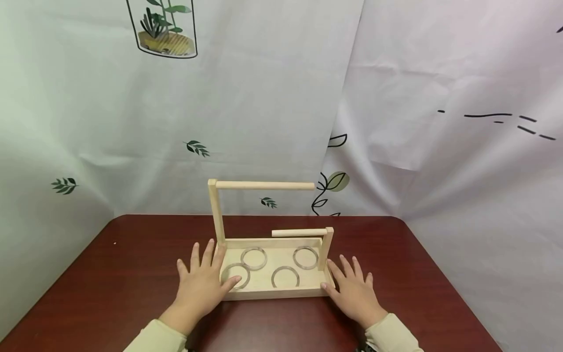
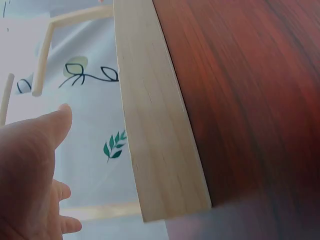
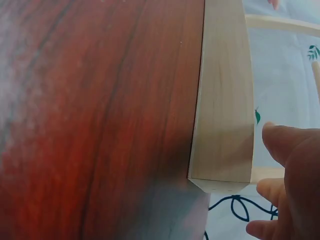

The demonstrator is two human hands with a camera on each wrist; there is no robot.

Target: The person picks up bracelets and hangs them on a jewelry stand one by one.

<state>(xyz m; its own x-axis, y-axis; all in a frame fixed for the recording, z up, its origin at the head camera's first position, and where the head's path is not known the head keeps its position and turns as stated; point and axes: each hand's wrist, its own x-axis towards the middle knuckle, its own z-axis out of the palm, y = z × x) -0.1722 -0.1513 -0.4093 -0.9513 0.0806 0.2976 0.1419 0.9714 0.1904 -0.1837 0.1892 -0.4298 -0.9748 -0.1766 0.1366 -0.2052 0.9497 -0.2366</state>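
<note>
A shallow wooden tray [image 1: 277, 294] sits on the table with several translucent bangle-like rings lying flat in it, one of them a ring [image 1: 285, 268] near the front wall. At its left end rises a tall post with a horizontal rod [image 1: 266, 186]; at its right end a shorter post carries a lower rod [image 1: 299, 232] pointing left. My left hand [image 1: 200, 288] is at the tray's left end, fingers spread, thumb over the front left corner. My right hand [image 1: 355, 296] has its fingers spread at the right end, thumb at the front right corner. Neither hand grips anything.
The dark red wooden table [image 1: 132, 274] extends around the tray on all sides. Behind and beside it hangs a pale cloth [image 1: 272, 98] printed with leaves and a plant in a jar. Both wrist views show the tray's front wall [image 2: 155, 125] close up.
</note>
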